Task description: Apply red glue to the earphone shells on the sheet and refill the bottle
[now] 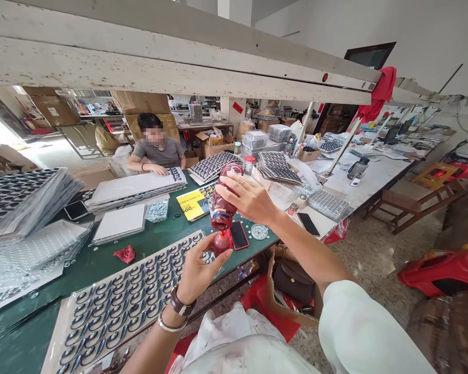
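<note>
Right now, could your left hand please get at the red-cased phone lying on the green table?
Probably not at once: the left hand holds the small red cup under the tipped red bottle. The red-cased phone lies close beside it, uncovered.

Red bottle tipped neck-down over a small red cap, above the bench's near edge

The bottle point(223, 200) is clear plastic filled with dark red liquid, with a blue-banded label round its middle, held upside down and nearly vertical. Its neck meets a small red cap or cup point(221, 243) directly beneath. Both hang just left of the red-cased phone point(238, 235) lying flat on the green bench point(101, 262), and to the right of the card of dark hooks point(128, 301).
</note>
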Demonstrator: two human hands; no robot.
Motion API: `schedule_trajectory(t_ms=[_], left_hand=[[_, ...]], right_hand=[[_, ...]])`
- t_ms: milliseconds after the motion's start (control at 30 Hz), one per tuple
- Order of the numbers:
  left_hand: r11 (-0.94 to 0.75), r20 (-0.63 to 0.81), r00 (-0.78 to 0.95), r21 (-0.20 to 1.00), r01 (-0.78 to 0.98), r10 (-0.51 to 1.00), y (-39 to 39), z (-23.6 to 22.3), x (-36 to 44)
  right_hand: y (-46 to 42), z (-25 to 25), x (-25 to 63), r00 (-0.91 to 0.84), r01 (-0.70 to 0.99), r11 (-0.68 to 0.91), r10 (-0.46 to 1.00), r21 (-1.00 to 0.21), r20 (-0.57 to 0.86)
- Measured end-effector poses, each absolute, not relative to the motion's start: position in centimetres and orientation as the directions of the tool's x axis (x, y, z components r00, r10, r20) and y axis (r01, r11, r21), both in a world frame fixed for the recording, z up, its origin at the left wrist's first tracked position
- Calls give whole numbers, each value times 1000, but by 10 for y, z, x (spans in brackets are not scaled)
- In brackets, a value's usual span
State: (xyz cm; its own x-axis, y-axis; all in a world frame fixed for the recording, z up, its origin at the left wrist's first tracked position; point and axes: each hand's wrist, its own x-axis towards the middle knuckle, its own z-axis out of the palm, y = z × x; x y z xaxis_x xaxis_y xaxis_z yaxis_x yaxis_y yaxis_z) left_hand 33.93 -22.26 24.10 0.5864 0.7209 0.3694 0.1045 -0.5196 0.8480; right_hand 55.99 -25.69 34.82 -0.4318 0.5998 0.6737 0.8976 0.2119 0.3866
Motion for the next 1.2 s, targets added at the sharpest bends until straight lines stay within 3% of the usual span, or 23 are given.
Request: schedule_trajectory(t_ms=[833, 1200], left_hand=[[-513, 345, 612, 851, 117, 712, -230, 248, 340], [-479, 320, 589, 868, 131, 742, -230, 240, 340]], right_hand=[[-261, 349, 560, -415, 906, 225, 639, 359, 648], [-260, 349, 560, -444, 889, 197, 596, 414, 669]])
